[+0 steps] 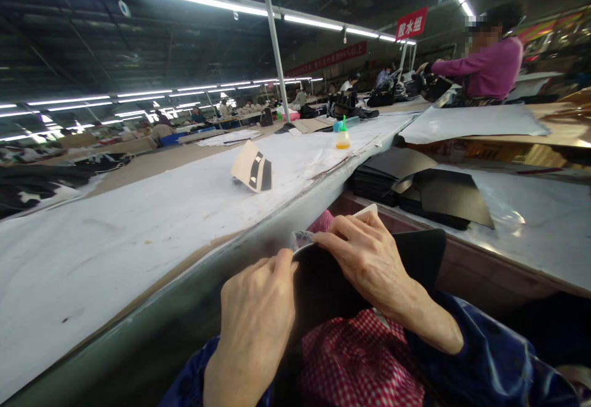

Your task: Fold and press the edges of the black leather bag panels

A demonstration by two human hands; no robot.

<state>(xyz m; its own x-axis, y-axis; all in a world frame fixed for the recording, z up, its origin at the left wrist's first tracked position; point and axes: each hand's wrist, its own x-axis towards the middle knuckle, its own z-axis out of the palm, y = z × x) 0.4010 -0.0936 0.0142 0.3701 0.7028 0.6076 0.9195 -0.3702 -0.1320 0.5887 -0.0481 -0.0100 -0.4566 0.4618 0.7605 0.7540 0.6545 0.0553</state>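
A black sheet (323, 281) with a pale edge is held over my lap, in front of a red checked cloth (360, 358). My left hand (258, 321) grips its near left edge, thumb and fingers pressed together. Farther right along the same edge, my right hand (364, 259) pinches it with bent fingers. A white corner sticks up behind the right hand's knuckles. On the white-covered table (184, 210) stands a curved beige piece (247, 164) with black strips.
Stacked black sheets (392, 173) lie on a lower shelf at the right. A small bottle (342, 136) with yellow liquid and a green tip stands near the table edge. A person in a purple top (494, 68) works at the back right.
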